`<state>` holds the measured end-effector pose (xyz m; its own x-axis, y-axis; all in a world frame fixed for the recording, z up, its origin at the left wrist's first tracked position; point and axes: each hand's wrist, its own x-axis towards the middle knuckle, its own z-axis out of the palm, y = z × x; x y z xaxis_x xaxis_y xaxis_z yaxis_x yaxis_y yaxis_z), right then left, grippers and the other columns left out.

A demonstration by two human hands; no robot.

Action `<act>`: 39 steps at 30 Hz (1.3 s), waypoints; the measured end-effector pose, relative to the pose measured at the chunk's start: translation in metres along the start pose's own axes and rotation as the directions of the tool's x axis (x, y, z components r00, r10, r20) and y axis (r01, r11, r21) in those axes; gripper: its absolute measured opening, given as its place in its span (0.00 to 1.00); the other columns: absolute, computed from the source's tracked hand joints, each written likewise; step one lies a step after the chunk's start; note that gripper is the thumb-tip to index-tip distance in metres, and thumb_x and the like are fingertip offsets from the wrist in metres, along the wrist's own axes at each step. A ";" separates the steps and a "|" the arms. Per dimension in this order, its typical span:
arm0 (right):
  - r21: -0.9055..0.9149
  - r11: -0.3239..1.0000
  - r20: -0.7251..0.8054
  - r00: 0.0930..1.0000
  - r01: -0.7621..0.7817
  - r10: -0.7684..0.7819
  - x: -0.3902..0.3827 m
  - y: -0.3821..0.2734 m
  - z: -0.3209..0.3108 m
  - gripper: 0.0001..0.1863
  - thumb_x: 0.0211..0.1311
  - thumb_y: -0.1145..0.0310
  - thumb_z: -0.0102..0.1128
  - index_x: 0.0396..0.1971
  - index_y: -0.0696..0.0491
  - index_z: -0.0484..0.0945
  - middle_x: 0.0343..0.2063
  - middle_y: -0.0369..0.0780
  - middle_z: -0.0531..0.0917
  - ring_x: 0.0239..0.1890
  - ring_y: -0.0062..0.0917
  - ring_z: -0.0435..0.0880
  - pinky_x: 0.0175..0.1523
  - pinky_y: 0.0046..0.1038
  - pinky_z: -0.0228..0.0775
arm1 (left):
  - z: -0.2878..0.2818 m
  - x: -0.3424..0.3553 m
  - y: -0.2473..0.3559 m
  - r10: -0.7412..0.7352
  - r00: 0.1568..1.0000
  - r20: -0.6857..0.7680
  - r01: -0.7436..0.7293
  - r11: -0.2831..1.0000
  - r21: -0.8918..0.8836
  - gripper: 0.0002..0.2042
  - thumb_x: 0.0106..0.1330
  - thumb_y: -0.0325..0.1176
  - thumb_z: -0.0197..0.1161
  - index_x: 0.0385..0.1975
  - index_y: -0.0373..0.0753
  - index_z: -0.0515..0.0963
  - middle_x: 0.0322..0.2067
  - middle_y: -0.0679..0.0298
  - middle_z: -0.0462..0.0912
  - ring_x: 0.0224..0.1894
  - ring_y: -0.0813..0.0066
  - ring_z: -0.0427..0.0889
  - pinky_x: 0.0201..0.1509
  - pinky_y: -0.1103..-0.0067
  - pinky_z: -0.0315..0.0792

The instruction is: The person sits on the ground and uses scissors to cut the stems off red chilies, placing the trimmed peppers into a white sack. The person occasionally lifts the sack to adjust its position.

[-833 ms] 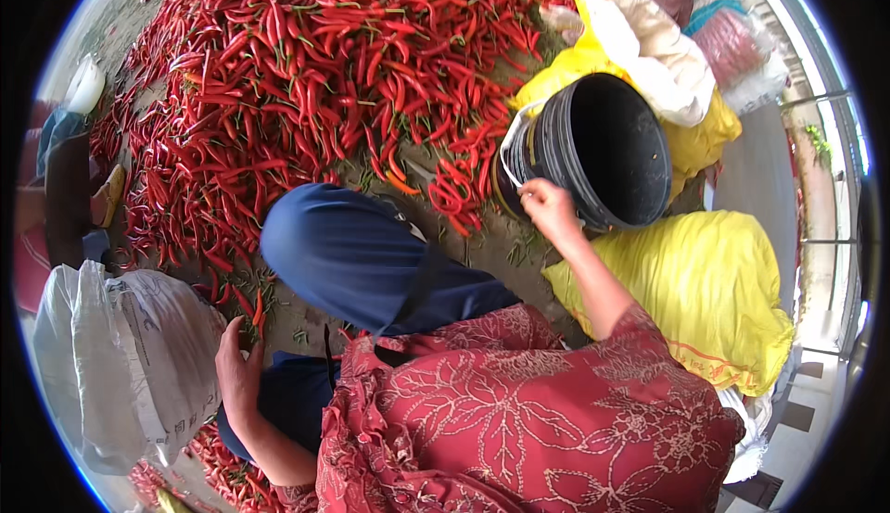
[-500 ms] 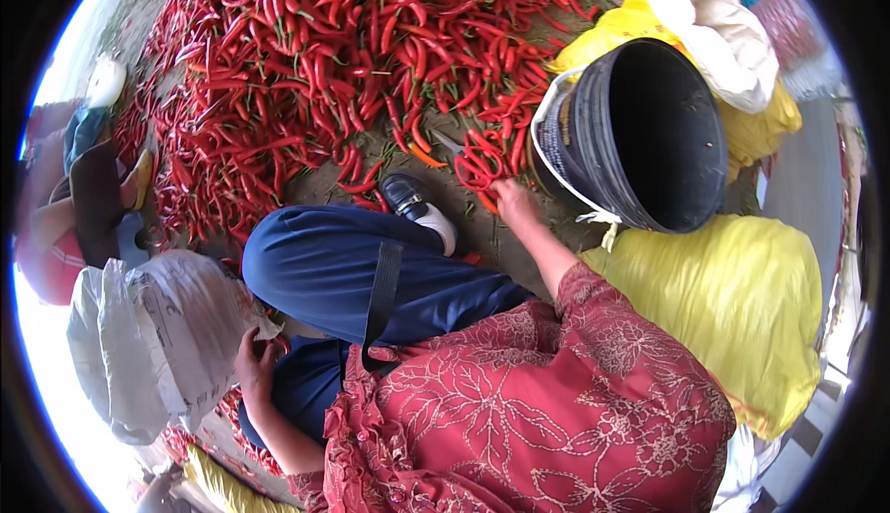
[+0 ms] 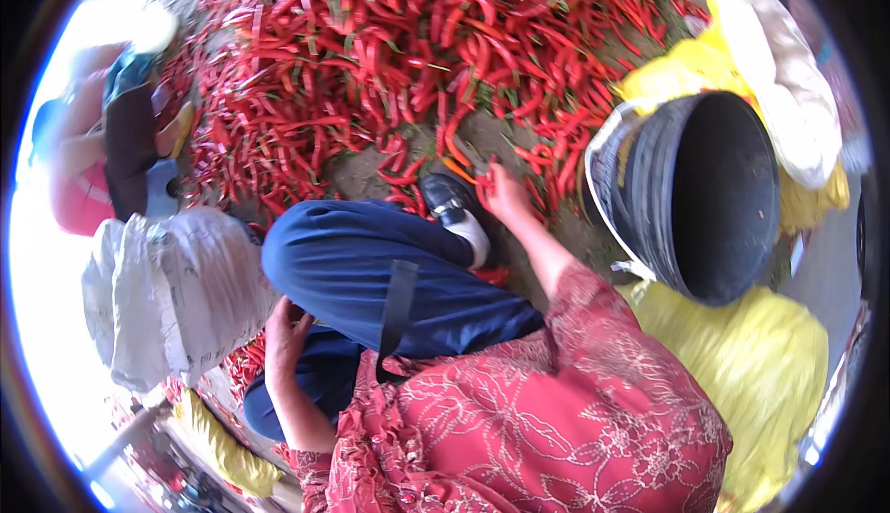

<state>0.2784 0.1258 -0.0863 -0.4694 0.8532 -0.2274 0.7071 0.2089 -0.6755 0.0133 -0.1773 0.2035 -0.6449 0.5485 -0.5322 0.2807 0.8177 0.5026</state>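
Note:
My right hand reaches down by my dark shoe, at the near edge of a wide pile of red chili peppers. Its fingers are closed on a red chili pepper, partly blurred. An orange chili pepper lies just left of the fingertips. My left hand is low at my left side, close to a white woven sack. Its fingers are curled, and what is inside them is hidden.
A black bucket with a white strap lies tipped at the right, its mouth facing right. Below it sits a yellow sack. White and yellow sacks stand behind the bucket. A blurred person sits at the far left.
The view has swung, so most things appear further right. My right hand has moved left from beside the bucket toward my shoe. A red-handled, bladed tool seen there earlier no longer shows.

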 end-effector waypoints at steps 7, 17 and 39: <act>0.094 0.995 -0.095 0.995 -0.017 0.026 0.007 -0.030 -0.049 0.32 0.44 0.64 0.68 0.52 0.51 0.67 0.43 0.47 0.78 0.44 0.38 0.79 0.48 0.35 0.71 | 0.014 0.026 0.019 0.185 0.981 -0.052 -0.182 0.981 0.062 0.15 0.54 0.27 0.62 0.42 0.37 0.73 0.37 0.50 0.79 0.41 0.53 0.79 0.43 0.70 0.71; 0.066 0.833 -0.264 0.815 0.549 -0.515 0.174 -0.217 -0.093 0.25 0.46 0.62 0.68 0.45 0.49 0.69 0.30 0.45 0.81 0.34 0.42 0.81 0.38 0.37 0.72 | 0.012 0.119 -0.003 0.244 0.970 0.010 -0.236 0.928 0.287 0.25 0.48 0.36 0.69 0.49 0.45 0.73 0.46 0.53 0.72 0.51 0.54 0.71 0.55 0.65 0.67; -0.342 0.776 -0.166 0.779 0.530 -0.605 0.421 -0.331 -0.079 0.39 0.42 0.42 0.65 0.55 0.43 0.65 0.45 0.49 0.77 0.50 0.42 0.75 0.52 0.37 0.69 | -0.107 0.510 0.165 0.296 0.925 -0.239 -0.327 0.940 -0.102 0.51 0.39 0.46 0.74 0.62 0.34 0.52 0.43 0.56 0.77 0.42 0.70 0.78 0.48 0.77 0.72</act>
<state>-0.1114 0.4533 0.0975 -0.7056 0.6175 0.3476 0.4813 0.7777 -0.4045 -0.3457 0.2188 0.0882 -0.6831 0.7075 -0.1811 0.4016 0.5711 0.7160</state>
